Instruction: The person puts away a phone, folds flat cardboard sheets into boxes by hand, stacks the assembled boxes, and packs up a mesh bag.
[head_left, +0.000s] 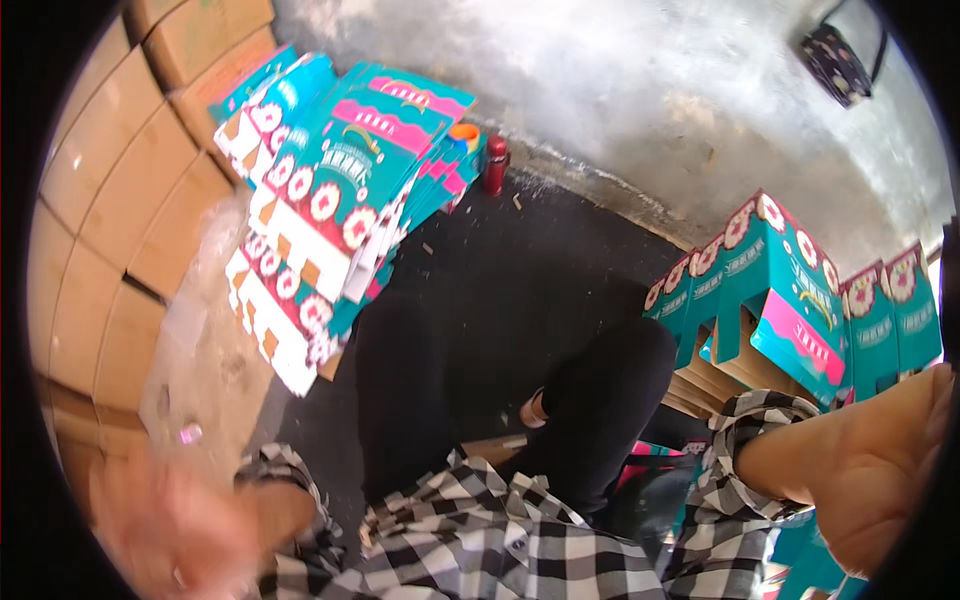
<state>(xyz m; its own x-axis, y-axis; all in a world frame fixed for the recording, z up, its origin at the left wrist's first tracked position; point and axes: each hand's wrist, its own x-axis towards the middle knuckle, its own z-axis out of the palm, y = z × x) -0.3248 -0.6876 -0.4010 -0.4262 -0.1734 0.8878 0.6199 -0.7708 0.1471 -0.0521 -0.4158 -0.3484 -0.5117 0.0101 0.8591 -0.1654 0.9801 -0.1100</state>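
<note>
With the left hand blurred and the right hand cut off, I cannot tell whether either is spread or pinching; teal cartons stand near the right, flat teal sheets stacked ahead-left, probably light, stiff, creasable, best held by edges

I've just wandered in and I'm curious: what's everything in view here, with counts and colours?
Cardboard cartons: many, brown, stacked left
Flat printed cartons: large pile, teal and pink, upper left
Standing printed boxes: several, teal and pink, right
Bottle: one, red, near wall
Round item: one, orange, beside bottle
Bag-like item: one, dark patterned, upper right
Wall: one, grey, background
Floor: one, black, middle
Legs: two, black-clad, centre
Checked shirt: one, black and white, bottom
Left hand: one, bare, blurred, lower left
Right hand: one, bare, right edge
</note>
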